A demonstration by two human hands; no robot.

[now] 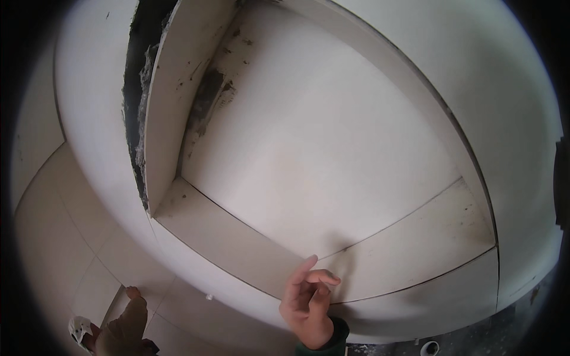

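My right hand (309, 299) rises from the lower middle, palm toward me, fingers loosely bent and apart, with nothing visible in them. It is at the near corner of a recess lined with pale panels (320, 118), beside its lower ledge (404, 249); whether it touches the ledge I cannot tell. Dark smears (211, 89) mark the recess's back near the left side panel (172, 77). Outside that panel runs a dark, ragged gap (136, 101). My left hand is not in view.
At lower left another person (116, 329) in a white cap reaches a hand (133, 292) to a pale tiled surface (89, 225). A broad white panel (499, 107) borders the recess on the right. At the lower right are a dark, speckled surface (487, 329) and a white round fitting (429, 349).
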